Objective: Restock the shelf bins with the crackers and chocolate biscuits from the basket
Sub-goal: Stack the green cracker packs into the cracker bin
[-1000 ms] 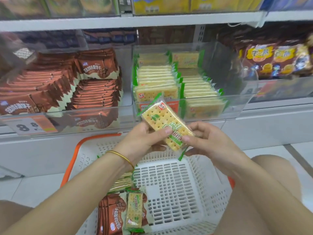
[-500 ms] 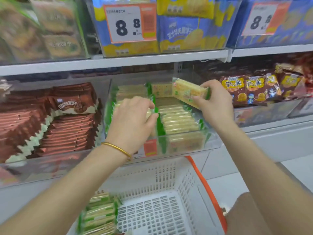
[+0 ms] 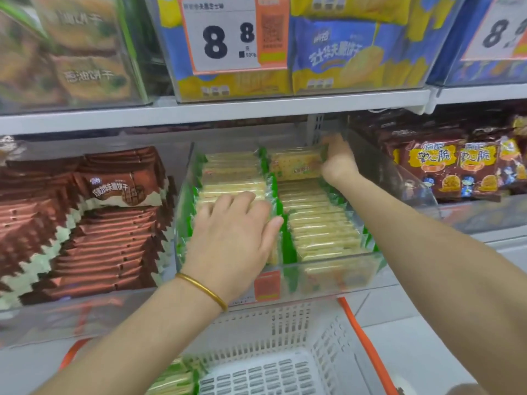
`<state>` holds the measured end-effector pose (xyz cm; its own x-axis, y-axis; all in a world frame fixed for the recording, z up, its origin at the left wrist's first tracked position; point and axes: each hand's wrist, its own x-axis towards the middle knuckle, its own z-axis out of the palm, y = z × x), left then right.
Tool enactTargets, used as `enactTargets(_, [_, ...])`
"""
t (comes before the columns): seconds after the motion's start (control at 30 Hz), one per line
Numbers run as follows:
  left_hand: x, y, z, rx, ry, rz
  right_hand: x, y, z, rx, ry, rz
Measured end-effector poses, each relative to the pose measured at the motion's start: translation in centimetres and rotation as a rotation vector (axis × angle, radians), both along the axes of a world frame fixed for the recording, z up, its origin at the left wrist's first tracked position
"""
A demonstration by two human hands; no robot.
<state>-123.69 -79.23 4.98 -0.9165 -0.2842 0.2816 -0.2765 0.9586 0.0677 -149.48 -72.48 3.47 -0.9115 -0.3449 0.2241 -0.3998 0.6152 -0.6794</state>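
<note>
While the left hand (image 3: 236, 232) lies flat, fingers relaxed, on the left cracker row (image 3: 228, 178) of the clear bin (image 3: 328, 277), right hand (image 3: 338, 158) grips a cracker pack (image 3: 296, 165) at the right row's far end. Left of it, chocolate biscuits (image 3: 114, 232) in their own bin; near, below, basket (image 3: 285, 323) holds more crackers (image 3: 174, 379).

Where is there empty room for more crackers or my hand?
The strip between the right cracker row and the clear bin's right wall looks bare; the right hand, holding a cracker pack, reaches through it. The basket floor is bare beside the leftover packs. Crowded: the left cracker row under the left hand, the chocolate biscuit bin.
</note>
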Motion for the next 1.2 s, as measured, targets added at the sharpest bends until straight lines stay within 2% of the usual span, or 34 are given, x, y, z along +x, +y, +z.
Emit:
enactTargets(0.1, [-0.1,-0.2,-0.1,-0.003,0.02,-0.009,-0.2,-1.0,-0.4,-0.03,-0.003,-0.074])
enactTargets(0.3, [0.0,-0.3,-0.4,-0.037,0.063,-0.001,-0.9,-1.0,-0.7,-0.001,-0.033,-0.075])
enactTargets(0.47, [1.4,-0.2,0.1,-0.031,0.193,-0.053,1.6,0.6,0.5,0.087,-0.02,-0.093])
enactTargets(0.57, [4.7,0.0,0.2,0.006,0.331,-0.128,5.6,2.8,2.2,-0.051,0.007,-0.04])
enactTargets(0.67, [10.2,-0.1,-1.4,0.013,0.373,-0.185,14.0,6.0,3.7,-0.296,-0.18,0.248])
enactTargets(0.73, [13.7,-0.9,-3.8,-0.046,0.235,-0.22,20.4,7.8,3.9,-0.264,-0.351,0.552])
enactTargets(0.77, [15.2,-1.6,-5.2,-0.06,0.126,-0.216,22.8,7.9,3.4,-0.178,-0.442,0.686])
enactTargets(0.87, [18.2,-4.7,-9.4,-0.05,-0.256,-0.103,27.2,5.2,-1.4,0.268,-0.56,0.895])
enactTargets(0.93, [19.1,-6.5,-10.4,-0.015,-0.472,0.023,29.0,2.0,-6.2,0.494,-0.54,0.919])
enactTargets(1.03, [19.7,-8.9,-11.4,-0.057,-0.686,0.172,30.8,-2.4,-14.4,0.65,-0.392,0.898])
enactTargets(1.2, [19.5,-9.4,-11.8,-0.058,-0.63,0.179,33.1,-7.5,-24.2,0.684,-0.157,0.621])
